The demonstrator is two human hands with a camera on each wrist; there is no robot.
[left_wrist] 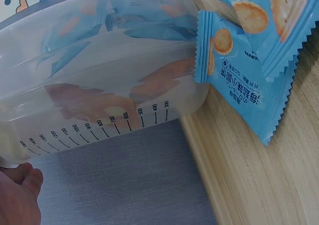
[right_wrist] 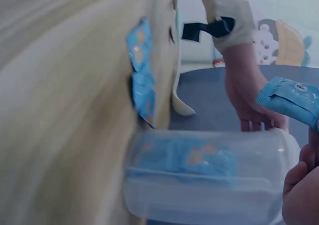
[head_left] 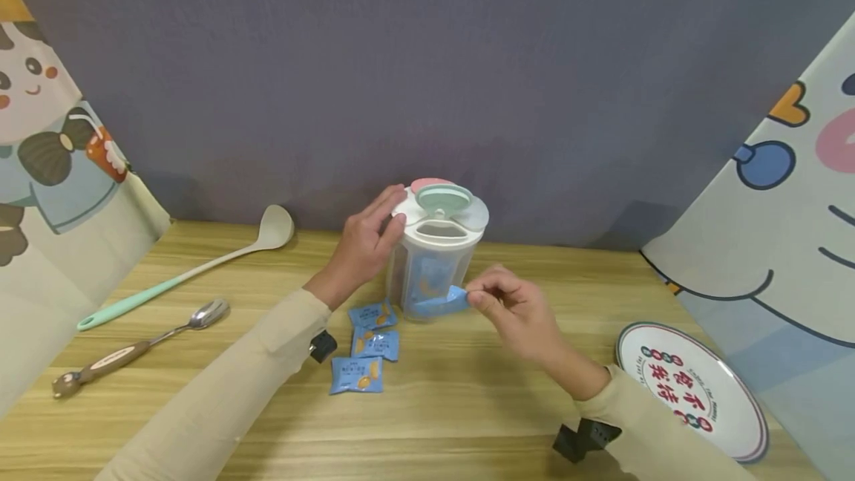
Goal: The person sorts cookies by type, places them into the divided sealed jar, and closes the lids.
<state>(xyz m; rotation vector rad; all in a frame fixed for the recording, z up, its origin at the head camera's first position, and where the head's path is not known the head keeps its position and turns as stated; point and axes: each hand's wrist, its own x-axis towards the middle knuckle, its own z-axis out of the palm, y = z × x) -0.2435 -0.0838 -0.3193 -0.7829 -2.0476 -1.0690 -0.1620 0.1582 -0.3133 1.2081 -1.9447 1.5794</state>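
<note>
A clear plastic storage container [head_left: 434, 262] stands upright, its white lid [head_left: 477, 212] fitted with a pink flap [head_left: 430, 183] and a raised green flap [head_left: 443, 199] behind an opening. Blue biscuit packets [right_wrist: 199, 157] show through its wall. My left hand [head_left: 366, 243] rests on the lid's left edge, fingers and thumb fairly straight. Between thumb and fingers, my right hand [head_left: 517, 310] pinches another blue biscuit packet [head_left: 441, 306], which overlaps the container's lower front in the head view. Three packets [head_left: 366, 344] lie on the table just left of the container.
Over to the left lie a ladle [head_left: 274, 228] with a mint-green handle and a slotted metal spoon [head_left: 208, 314] with a brown handle. An oval white plate [head_left: 695, 392] with red characters sits at the right. A grey panel [head_left: 427, 80] rises behind the container.
</note>
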